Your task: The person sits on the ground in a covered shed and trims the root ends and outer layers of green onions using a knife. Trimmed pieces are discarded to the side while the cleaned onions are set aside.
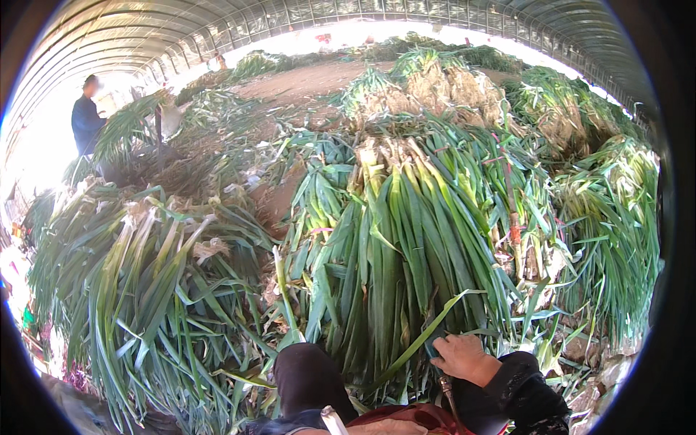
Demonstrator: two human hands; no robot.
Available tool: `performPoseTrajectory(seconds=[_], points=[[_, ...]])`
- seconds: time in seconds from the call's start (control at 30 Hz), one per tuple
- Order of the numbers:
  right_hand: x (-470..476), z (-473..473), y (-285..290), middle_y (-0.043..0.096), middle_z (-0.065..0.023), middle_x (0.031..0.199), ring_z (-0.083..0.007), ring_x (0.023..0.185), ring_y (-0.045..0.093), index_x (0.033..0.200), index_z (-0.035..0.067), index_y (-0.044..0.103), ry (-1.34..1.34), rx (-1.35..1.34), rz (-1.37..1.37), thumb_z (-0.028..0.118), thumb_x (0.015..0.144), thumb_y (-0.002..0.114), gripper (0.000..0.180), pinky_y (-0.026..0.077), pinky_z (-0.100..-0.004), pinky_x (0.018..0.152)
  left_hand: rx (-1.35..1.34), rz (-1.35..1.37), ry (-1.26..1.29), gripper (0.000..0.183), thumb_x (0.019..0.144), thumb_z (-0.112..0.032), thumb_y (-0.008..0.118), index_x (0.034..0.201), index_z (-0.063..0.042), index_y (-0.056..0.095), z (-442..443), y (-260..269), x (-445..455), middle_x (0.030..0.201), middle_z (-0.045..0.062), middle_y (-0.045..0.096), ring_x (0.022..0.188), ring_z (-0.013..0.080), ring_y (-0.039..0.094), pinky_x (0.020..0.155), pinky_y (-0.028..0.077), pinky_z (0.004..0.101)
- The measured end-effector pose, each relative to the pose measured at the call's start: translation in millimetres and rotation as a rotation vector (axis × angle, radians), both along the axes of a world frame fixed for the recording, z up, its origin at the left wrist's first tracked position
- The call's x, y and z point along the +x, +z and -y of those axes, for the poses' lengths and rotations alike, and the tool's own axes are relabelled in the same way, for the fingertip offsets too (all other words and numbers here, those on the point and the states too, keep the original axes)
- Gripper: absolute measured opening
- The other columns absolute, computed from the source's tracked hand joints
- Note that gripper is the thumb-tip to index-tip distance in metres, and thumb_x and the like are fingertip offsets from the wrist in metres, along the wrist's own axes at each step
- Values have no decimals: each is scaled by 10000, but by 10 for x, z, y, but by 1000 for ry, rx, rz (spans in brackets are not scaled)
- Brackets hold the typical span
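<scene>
My right hand [462,359], in a dark sleeve, is closed around a blue-green handled tool [431,347]. A metal fitting and hose [447,389] run down from it. At the bottom edge, my left hand [386,428] shows only in part, beside the pale end of a stalk [333,420]; whether it grips the stalk is unclear. Before me lies a large heap of green onions [402,228], white ends away from me and long leaves towards my knees. One loose leaf [424,337] slants across the heap beside the tool.
Another heap of green onions [147,272] lies on the left. Tied bundles [524,217] and more plants [614,201] are on the right. Behind stand bundles with dry roots [435,87]. Bare soil [304,81] and loose leaves lie beyond. A person [87,122] stands far left, under an arched roof.
</scene>
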State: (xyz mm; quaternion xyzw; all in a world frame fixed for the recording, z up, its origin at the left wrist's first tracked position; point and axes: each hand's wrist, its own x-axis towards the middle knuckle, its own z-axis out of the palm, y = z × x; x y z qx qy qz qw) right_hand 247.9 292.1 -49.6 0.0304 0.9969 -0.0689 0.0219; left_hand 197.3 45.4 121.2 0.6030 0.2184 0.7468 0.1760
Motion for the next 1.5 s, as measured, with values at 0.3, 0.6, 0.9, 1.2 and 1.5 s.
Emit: performPoseTrajectory(seconds=[0.3,0.6,0.9,1.2,1.5], points=[[69,-18,46,603,-93,720,-300,650,634,857,112,548,39,6,-79,375,743,701,325,474,-444,560,131,108,51,361,884,-197,600,1181,-11,513,-165,11,165,1095,323,586,968,507,591,783,436,645],[76,-17,-14,573,-63,677,-285,602,616,848,121,536,71,10,-126,365,734,705,318,436,-452,524,163,163,89,355,885,-204,586,1189,-34,517,-164,-14,179,1135,322,578,984,529,578,771,420,675],[76,19,89,596,-82,715,-307,671,645,877,101,542,71,45,-30,397,780,672,338,484,-435,543,-645,444,502,418,908,-132,522,1308,-40,443,1,-209,-595,1244,208,557,1060,386,590,863,468,507],[36,39,-14,624,-102,834,-317,762,658,977,98,542,56,-9,154,408,805,653,372,495,-479,646,-460,789,398,546,803,-122,626,1326,-95,471,-648,-898,-1702,1224,80,551,1004,244,619,808,479,336],[62,112,-40,591,-65,798,-280,722,638,950,128,565,96,-48,179,358,779,660,302,443,-443,587,-681,1002,292,443,752,-62,578,1191,-118,553,-649,-1346,-1635,1085,55,630,889,239,659,747,490,346]])
